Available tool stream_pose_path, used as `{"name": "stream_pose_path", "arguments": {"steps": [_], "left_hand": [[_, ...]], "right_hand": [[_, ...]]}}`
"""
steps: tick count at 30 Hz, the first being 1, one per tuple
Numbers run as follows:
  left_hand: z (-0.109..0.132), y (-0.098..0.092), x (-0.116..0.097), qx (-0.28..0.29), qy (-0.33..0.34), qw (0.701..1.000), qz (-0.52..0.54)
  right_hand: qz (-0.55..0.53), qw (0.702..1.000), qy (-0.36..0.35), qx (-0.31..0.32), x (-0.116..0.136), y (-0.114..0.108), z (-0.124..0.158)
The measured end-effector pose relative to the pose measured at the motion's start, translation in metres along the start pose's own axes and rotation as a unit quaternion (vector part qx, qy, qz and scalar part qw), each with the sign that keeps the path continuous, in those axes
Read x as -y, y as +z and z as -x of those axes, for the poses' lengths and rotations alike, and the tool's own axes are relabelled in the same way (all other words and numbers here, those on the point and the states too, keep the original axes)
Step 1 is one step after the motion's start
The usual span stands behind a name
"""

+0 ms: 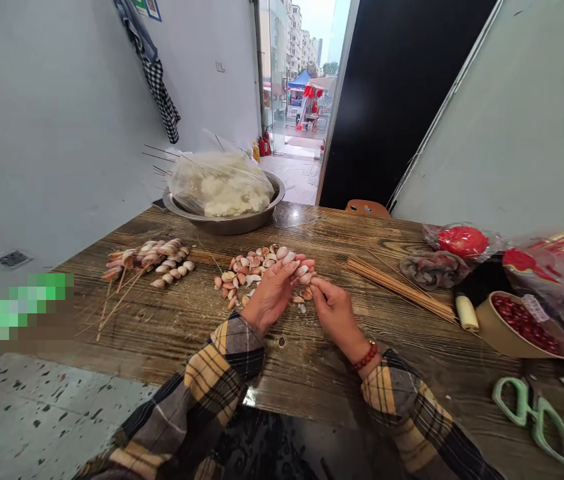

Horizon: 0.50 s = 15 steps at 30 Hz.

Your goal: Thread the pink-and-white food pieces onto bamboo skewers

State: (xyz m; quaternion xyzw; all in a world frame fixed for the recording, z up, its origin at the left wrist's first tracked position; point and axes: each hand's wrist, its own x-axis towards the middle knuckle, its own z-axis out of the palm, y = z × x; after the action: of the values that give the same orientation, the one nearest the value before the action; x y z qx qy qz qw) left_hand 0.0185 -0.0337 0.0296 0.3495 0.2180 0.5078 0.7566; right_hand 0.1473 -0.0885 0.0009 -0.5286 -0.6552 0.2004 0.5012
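Near the middle of the table, my left hand [273, 297] is closed around a garlic skewer [304, 272], a row of pinkish unpeeled cloves. My right hand [336, 317], with a red bead bracelet at the wrist, pinches the near end of that row; the stick itself is hidden by fingers and cloves. Just beyond and left of my hands lies a pile of loose garlic cloves [242, 270]. Finished-looking garlic skewers [149, 257] are stacked further left, their bare sticks pointing toward me. A bundle of thin bamboo sticks [402, 288] lies right of my right hand.
A metal basin [227, 223] with a plastic bag of pale food [235, 190] stands at the far edge. On the right are bagged items [462, 240], a tub of dark red pieces [525, 327] and green-handled scissors [535, 413]. A glass door stands open beyond.
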Motion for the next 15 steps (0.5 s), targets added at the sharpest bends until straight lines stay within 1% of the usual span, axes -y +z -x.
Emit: {"name": "stream_pose_path", "arguments": {"steps": [3, 6, 10, 15], "left_hand": [[-0.0012, -0.0012, 0.0001, -0.01, 0.004, 1.0, -0.003], [-0.0026, -0.0031, -0.0016, -0.006, 0.002, 1.0, -0.001], [-0.0039, -0.0044, -0.0045, -0.017, 0.027, 0.999, -0.004], [-0.0046, -0.0033, -0.0043, -0.021, 0.013, 1.0, -0.009]], "right_hand": [[0.005, 1.0, -0.003, -0.001, 0.0017, 0.0004, -0.0016], [0.014, 1.0, -0.007, 0.002, 0.0048, 0.0006, -0.0028], [0.029, 0.999, -0.008, 0.011, 0.0075, 0.0003, -0.0028], [0.022, 0.999, -0.028, -0.002, 0.0076, 0.0008, -0.0014]]}}
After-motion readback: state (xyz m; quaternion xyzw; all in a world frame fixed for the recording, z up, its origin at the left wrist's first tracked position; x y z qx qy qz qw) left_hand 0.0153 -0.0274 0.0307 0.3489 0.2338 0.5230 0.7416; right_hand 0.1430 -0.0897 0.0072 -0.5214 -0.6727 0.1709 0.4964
